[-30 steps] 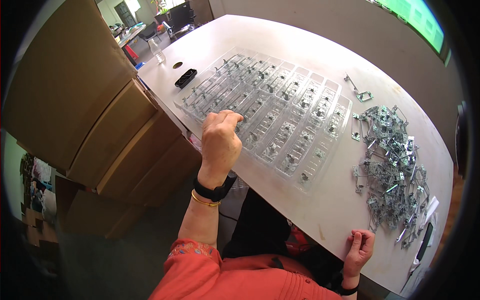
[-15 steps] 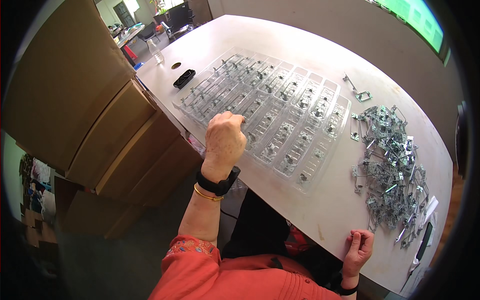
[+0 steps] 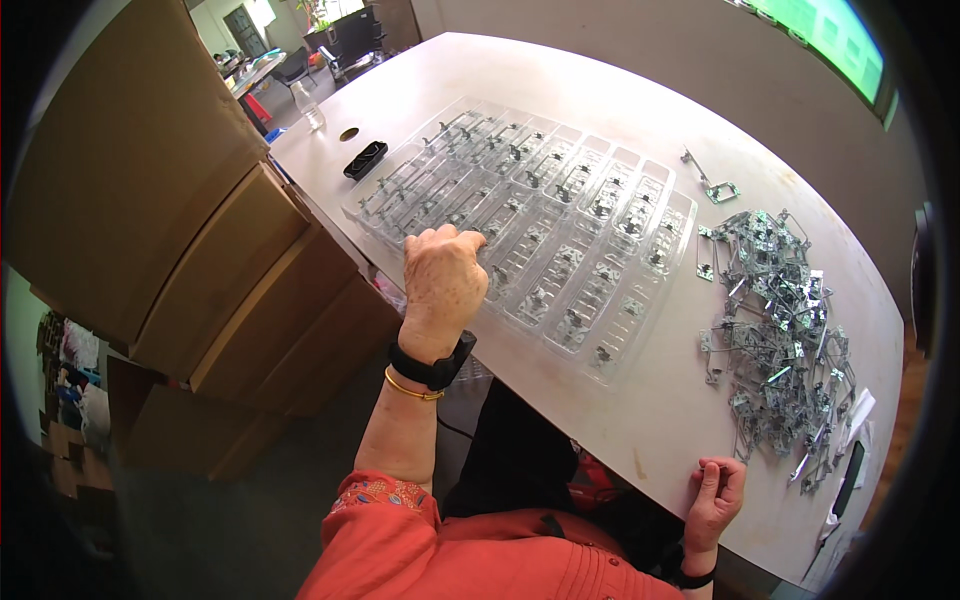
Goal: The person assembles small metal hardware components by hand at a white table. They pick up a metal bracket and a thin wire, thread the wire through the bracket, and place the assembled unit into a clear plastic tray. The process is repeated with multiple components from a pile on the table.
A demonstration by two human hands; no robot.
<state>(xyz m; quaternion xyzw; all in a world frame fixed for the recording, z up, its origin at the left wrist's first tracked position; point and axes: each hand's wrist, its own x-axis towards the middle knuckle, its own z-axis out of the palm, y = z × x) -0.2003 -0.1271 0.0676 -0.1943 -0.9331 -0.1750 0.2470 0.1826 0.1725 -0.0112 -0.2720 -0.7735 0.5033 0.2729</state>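
Observation:
My left hand (image 3: 444,278) is at the near left edge of a clear plastic tray (image 3: 628,352), fingers curled down over a slot. Its fingertips are mostly hidden, and I cannot make out what is between them. Small grey metal brackets with thin rods (image 3: 575,255) lie in the tray's long slots. My right hand (image 3: 718,490) rests at the table's near edge, thumb pressed to curled fingers. Anything in that pinch is too small to tell. Beyond it lies a tangled heap of the same metal brackets (image 3: 775,320).
One loose bracket (image 3: 713,180) lies beyond the heap. A black-handled tool (image 3: 850,480) and white wrapping (image 3: 860,415) are at the right edge of the table (image 3: 640,430). A black oblong object (image 3: 366,160) and clear bottle (image 3: 308,106) stand far left. Cardboard boxes (image 3: 230,270) rise beside the table.
The whole view has shifted very slightly. My left hand stays over nearly the same slot, with its fingers bent a little differently. My right hand has not visibly moved.

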